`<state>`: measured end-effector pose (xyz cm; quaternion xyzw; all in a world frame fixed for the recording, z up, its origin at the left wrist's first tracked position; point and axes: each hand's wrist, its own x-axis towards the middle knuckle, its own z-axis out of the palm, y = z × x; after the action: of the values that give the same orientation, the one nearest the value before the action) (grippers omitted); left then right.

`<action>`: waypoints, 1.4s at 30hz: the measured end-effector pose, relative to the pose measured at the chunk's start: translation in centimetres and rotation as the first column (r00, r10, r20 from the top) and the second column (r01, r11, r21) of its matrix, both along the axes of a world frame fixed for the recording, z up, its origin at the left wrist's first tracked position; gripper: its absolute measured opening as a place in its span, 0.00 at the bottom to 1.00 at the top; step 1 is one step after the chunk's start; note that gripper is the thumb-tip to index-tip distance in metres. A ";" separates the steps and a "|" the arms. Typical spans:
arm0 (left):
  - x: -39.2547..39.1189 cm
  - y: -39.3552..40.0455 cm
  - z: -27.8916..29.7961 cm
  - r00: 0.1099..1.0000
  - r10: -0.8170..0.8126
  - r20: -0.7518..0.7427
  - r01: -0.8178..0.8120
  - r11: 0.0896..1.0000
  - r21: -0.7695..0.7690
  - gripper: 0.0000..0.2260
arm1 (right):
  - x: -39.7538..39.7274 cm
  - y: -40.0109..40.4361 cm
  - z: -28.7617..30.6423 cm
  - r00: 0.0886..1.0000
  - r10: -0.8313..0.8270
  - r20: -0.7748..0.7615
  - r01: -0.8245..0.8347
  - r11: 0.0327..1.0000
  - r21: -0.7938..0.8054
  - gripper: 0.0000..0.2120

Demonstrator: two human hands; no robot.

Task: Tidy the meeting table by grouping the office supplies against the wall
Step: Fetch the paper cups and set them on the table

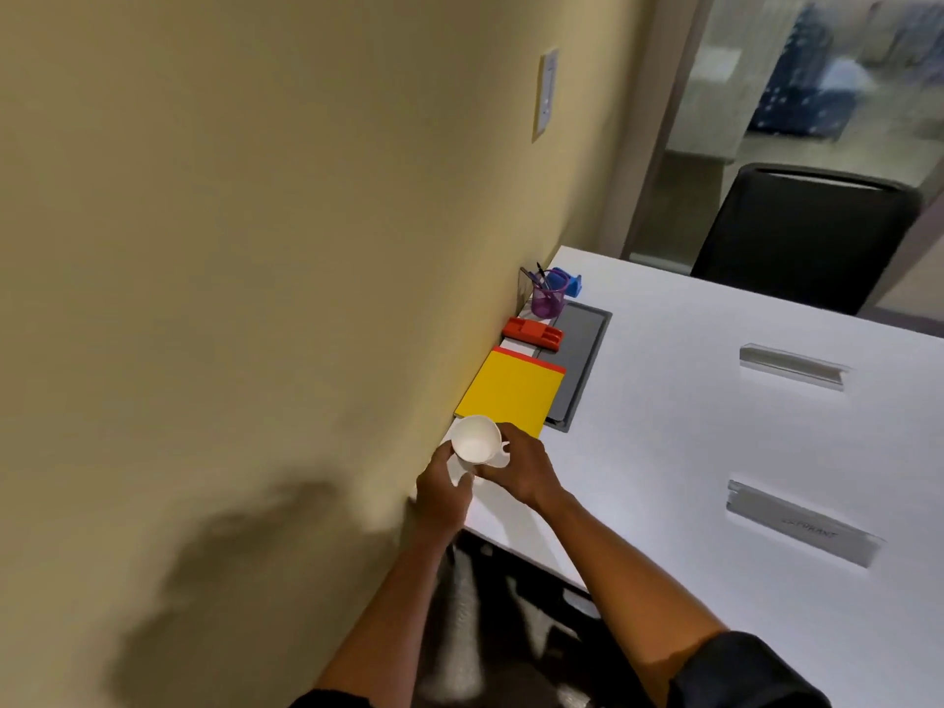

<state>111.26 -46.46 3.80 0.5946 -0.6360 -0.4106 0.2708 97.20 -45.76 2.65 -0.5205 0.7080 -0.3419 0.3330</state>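
Observation:
A white cup [476, 439] sits on a white saucer [462, 470] at the table's near corner, close to the wall. My left hand [443, 490] grips the saucer's left rim. My right hand [521, 470] holds the cup by its handle side. Beyond them, along the wall, lie a yellow folder [511, 393] with a red edge, a red stapler-like holder [534, 333], a purple mesh pen cup [549, 296] with pens, and a blue item [571, 281].
The white table [715, 426] carries a grey cable hatch [580, 360] beside the supplies and two clear name-plate holders [792, 366] [802, 523] to the right. A black chair [797, 235] stands at the far side. The beige wall [255, 247] runs along the left.

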 end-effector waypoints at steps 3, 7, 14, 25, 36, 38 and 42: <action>-0.6 2.2 2.1 0.999 -0.012 -0.051 0.010 1.000 -0.029 0.19 | -0.7 3.1 2.5 1.000 -0.021 -0.009 0.020 0.998 -0.057 0.33; -1.9 5.4 4.6 0.994 -0.072 -0.086 0.065 0.995 -0.082 0.18 | -2.0 7.8 5.2 0.997 -0.076 -0.028 0.073 0.992 -0.104 0.34; -6.3 12.3 7.7 0.961 -0.231 -0.152 0.212 0.969 -0.127 0.19 | -6.3 16.9 9.0 0.979 -0.190 -0.075 0.177 0.973 -0.150 0.33; -19.1 23.9 10.4 0.831 -0.529 -0.172 0.500 0.846 -0.186 0.18 | -17.7 32.5 12.3 0.879 -0.466 -0.096 0.451 0.880 -0.148 0.33; -39.9 41.6 9.5 0.657 -0.736 -0.163 0.713 0.677 -0.183 0.19 | -36.1 53.1 11.2 0.731 -0.665 -0.152 0.648 0.747 -0.149 0.36; -44.2 45.6 9.0 0.630 -0.763 -0.143 0.741 0.646 -0.181 0.19 | -40.0 57.4 10.6 0.710 -0.686 -0.159 0.671 0.728 -0.142 0.36; -51.8 53.2 7.9 0.574 -0.809 -0.130 0.793 0.588 -0.159 0.21 | -46.5 65.6 9.4 0.651 -0.746 -0.140 0.738 0.665 -0.114 0.36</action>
<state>59.42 6.77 11.68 0.1896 -0.8236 -0.5161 0.1390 50.71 19.87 12.04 -0.2213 0.8769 -0.4174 0.0883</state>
